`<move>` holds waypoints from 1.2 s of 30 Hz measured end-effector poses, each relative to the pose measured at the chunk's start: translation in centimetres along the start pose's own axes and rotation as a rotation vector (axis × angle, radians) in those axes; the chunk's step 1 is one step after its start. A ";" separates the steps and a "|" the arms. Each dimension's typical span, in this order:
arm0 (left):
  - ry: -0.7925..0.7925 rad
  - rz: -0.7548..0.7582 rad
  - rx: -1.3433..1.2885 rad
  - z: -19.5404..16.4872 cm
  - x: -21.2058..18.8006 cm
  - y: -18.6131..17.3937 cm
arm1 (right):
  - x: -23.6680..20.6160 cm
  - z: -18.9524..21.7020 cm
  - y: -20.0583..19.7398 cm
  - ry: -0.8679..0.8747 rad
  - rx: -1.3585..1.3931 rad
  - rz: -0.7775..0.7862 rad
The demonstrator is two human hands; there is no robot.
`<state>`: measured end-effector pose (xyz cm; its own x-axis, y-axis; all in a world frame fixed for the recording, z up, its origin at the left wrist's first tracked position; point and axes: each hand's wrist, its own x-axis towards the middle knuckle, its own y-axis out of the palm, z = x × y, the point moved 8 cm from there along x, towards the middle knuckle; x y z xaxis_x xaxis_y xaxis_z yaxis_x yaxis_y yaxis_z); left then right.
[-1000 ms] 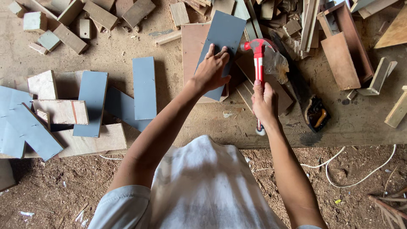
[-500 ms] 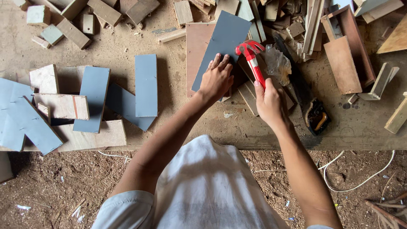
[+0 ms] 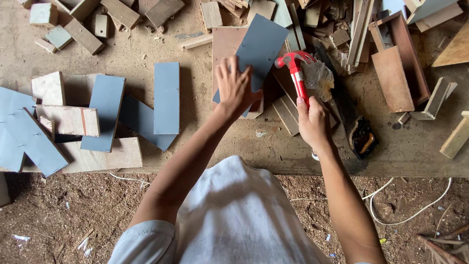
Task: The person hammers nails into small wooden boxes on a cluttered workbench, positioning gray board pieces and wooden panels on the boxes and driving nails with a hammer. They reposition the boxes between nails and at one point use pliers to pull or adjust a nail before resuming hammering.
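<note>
Right hand (image 3: 312, 123): grip closed around the handle of a red claw hammer (image 3: 296, 73), head raised beside the tilted blue-grey panel (image 3: 257, 46). Left hand (image 3: 236, 88): grip open, palm and spread fingers pressed flat on that panel's lower end, which lies over a brown board (image 3: 226, 44) on the desk (image 3: 410, 156). Handsaw (image 3: 349, 117) just right of the hammer; further blue-grey panels (image 3: 166, 98) well left.

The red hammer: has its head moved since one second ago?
Yes. The red hammer in the right hand has swung left, its head now beside the edge of the blue-grey board under the left hand, away from the handsaw.
</note>
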<state>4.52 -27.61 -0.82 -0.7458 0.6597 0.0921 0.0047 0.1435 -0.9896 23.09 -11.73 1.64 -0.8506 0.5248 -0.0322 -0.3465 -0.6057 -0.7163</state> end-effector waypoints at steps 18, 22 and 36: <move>0.318 0.259 -0.118 -1.0 3.6 1.2 | -0.6 -0.9 -0.5 0.162 0.118 0.061; 0.385 0.392 -0.202 0.6 4.8 3.6 | -0.6 -1.3 -0.1 0.182 0.146 0.071; 0.273 0.252 -0.267 1.2 5.1 3.0 | -0.5 -0.2 1.6 0.105 0.069 0.049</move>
<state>-0.10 -24.73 -3.41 -0.4966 0.8636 -0.0869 0.3615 0.1148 -0.9253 22.99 -12.84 0.38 -0.8226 0.5508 -0.1410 -0.3352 -0.6701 -0.6623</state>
